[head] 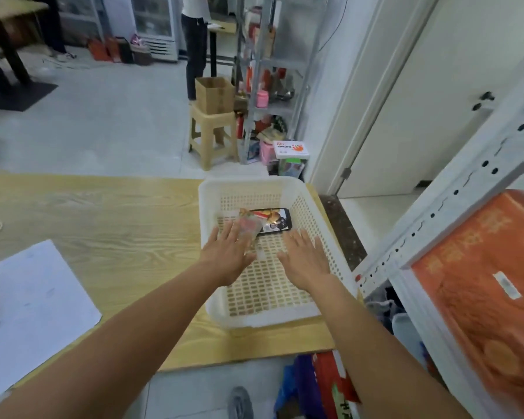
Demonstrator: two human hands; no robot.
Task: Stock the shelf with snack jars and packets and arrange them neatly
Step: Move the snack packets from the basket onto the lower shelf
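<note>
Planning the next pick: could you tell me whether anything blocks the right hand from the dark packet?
Nothing visible does: only bare basket floor lies between the right hand and the dark packet. A clear packet overlaps its left end.

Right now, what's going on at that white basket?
A person reaches both hands into the white basket on the wooden table. The left hand, flat and open, is at a clear packet lying partly over a dark packet; blur hides whether it touches. The right hand hovers open over the basket floor. Neither holds anything. The shelf stands to the right, an orange pack on it.
</note>
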